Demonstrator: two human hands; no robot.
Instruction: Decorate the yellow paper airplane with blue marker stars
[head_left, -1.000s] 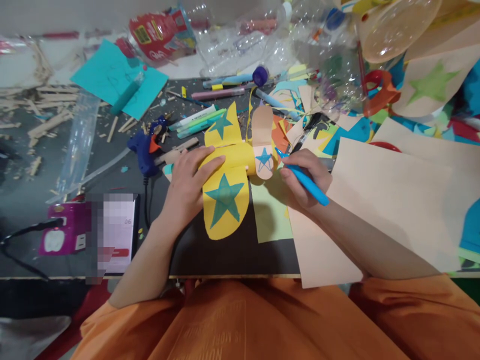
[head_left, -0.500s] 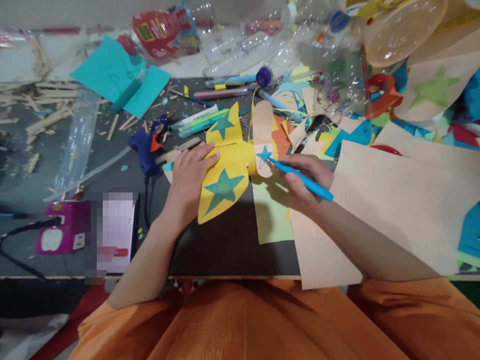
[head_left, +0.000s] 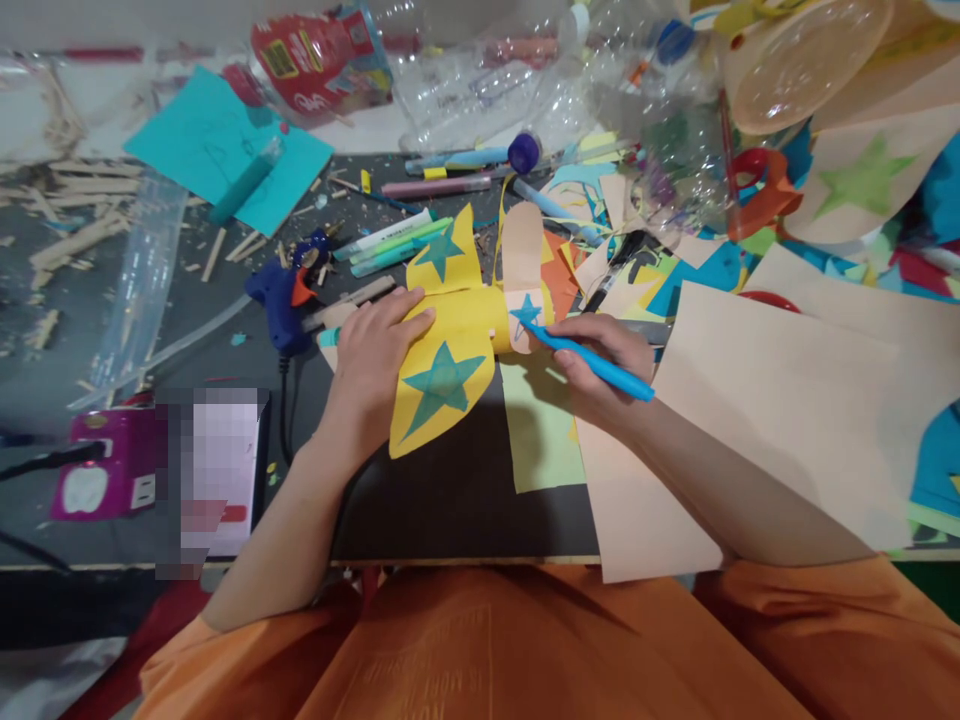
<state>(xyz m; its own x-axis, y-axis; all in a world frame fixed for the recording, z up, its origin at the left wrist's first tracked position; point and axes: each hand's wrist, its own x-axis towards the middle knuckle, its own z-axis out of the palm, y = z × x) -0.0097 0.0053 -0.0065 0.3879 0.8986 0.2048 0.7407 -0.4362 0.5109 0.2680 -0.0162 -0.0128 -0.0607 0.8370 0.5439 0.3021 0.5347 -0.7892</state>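
A yellow paper craft with teal stars on its two wings lies at the middle of the table. My left hand rests on its left side and holds it, the fingers over the yellow paper. Across the craft's right end is a peach paper strip with rounded ends and a small blue star on it. My right hand grips a blue marker, its tip touching the lower part of that star.
A blue glue gun, wood sticks and a phone lie left. Clear plastic bottles stretch along the back. Peach sheets and paper scraps cover the right; a pale green sheet lies below the craft.
The marker tip has moved slightly down and left over the small star, whose lower part has more blue lines. The whole view has shifted a little.
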